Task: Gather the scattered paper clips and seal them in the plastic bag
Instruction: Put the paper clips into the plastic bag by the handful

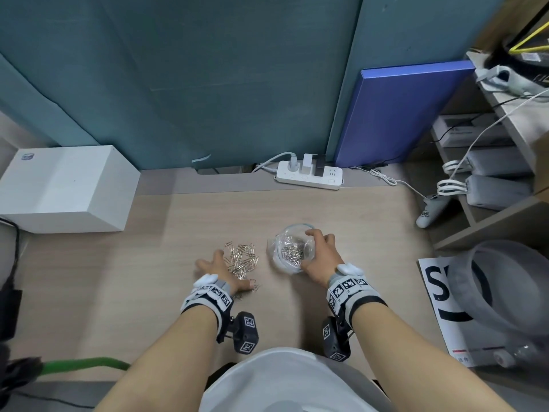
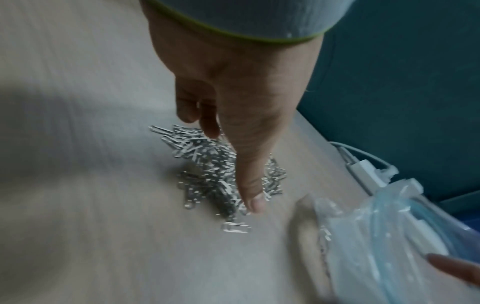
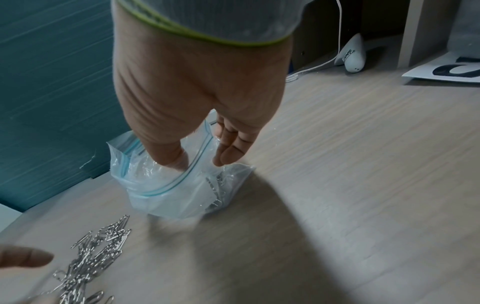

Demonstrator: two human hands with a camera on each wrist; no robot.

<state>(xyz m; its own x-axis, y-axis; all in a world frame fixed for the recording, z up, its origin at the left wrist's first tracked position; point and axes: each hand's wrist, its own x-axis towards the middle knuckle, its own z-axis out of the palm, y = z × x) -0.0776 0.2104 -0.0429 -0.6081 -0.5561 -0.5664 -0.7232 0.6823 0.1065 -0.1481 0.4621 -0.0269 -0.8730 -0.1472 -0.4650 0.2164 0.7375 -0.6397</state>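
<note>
A pile of silver paper clips [image 1: 242, 258] [image 2: 207, 170] [image 3: 98, 246] lies on the wooden desk [image 1: 356, 233]. My left hand [image 1: 228, 270] [image 2: 231, 168] is spread over the pile's left side, its thumb stretched across the clips and touching them. To the right stands a clear zip plastic bag [image 1: 279, 263] [image 3: 168, 195] [image 2: 376, 236] with its mouth open upward and some clips [image 1: 292, 252] inside. My right hand [image 1: 309, 249] [image 3: 197, 162] pinches the bag's rim, thumb inside the mouth and fingers outside.
A white box [image 1: 68, 185] sits at the back left and a power strip [image 1: 309, 173] at the back edge. On the right are a shelf unit [image 1: 490, 179], a white device [image 1: 429, 211], a printed sheet [image 1: 436, 292] and a grey round container [image 1: 505, 286].
</note>
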